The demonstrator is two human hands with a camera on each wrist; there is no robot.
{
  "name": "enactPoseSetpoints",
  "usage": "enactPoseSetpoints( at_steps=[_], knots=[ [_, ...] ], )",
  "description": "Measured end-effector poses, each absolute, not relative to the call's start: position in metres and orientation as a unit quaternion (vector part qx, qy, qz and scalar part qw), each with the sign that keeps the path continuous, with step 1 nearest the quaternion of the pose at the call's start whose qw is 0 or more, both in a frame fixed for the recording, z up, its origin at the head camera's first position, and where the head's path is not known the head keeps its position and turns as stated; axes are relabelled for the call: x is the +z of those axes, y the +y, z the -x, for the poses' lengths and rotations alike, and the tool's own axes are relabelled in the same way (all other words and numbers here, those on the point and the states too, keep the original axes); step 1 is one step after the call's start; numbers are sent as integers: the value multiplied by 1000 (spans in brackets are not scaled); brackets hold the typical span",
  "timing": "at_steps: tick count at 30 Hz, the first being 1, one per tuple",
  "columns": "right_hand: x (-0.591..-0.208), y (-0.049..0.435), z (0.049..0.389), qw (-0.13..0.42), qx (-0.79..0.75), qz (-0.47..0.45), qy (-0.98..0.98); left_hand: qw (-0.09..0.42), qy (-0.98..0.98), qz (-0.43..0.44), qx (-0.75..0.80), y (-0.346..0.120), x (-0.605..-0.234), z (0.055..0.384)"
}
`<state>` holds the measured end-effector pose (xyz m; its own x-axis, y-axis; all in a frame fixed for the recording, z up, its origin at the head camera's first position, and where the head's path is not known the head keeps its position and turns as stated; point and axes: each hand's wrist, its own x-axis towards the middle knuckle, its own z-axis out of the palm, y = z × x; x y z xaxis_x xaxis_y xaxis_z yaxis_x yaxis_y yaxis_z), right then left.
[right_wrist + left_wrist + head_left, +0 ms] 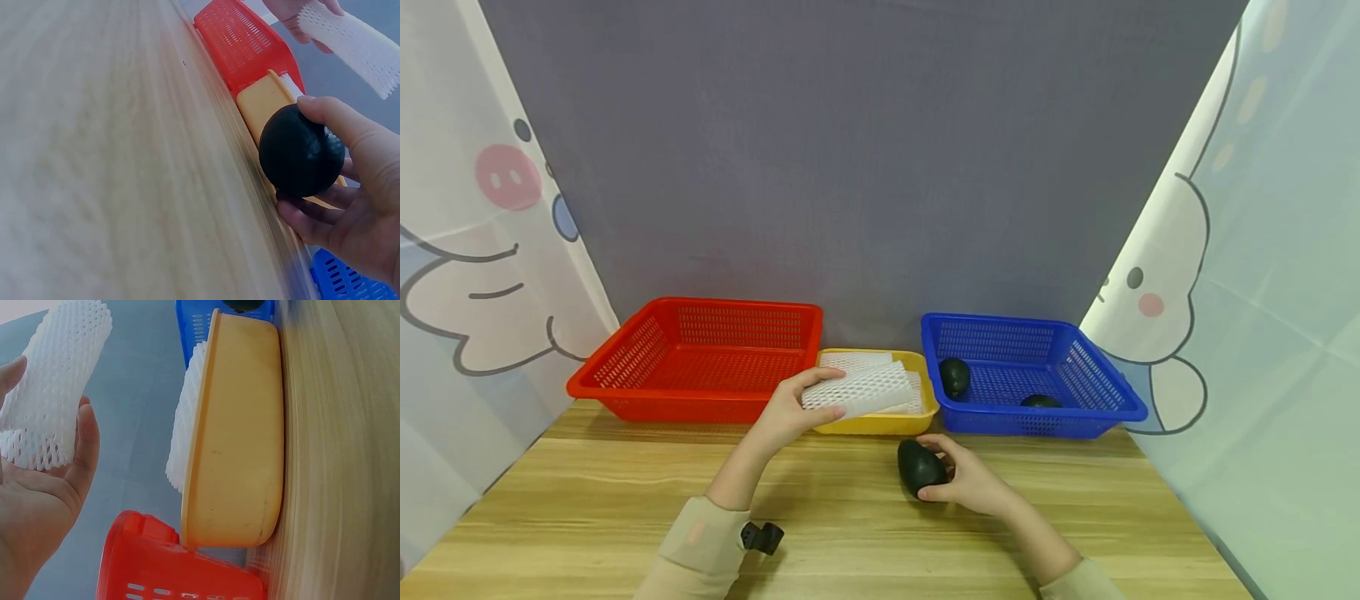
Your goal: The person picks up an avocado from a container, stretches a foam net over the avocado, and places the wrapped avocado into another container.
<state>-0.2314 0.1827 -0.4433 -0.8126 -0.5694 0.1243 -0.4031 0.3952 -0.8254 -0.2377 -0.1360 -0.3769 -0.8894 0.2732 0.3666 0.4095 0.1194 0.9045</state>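
My left hand grips a white foam mesh sleeve between thumb and fingers, above the yellow basket. In the left wrist view the foam sleeve looks flattened and lies clear of the basket rim. With thumb and fingers my right hand holds a dark green avocado in front of the yellow basket. The right wrist view shows the avocado end-on, the thumb on its upper side and the fingers below. More white foam sleeves lie inside the yellow basket.
A red basket stands at the left, against the yellow one. On the right is a blue basket with two dark avocados in it. All rest on a wooden table, with a grey curtain behind.
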Motion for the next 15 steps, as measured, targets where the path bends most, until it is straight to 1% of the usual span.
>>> enactPoseSetpoints(
  at_steps=[10, 15],
  knots=[
    [-437, 185, 234, 72, -483, 304, 818, 51, -749, 224, -622, -138, -377, 238],
    [-429, 186, 234, 74, -489, 300, 816, 47, -746, 224, -625, -139, -379, 239]
  ],
)
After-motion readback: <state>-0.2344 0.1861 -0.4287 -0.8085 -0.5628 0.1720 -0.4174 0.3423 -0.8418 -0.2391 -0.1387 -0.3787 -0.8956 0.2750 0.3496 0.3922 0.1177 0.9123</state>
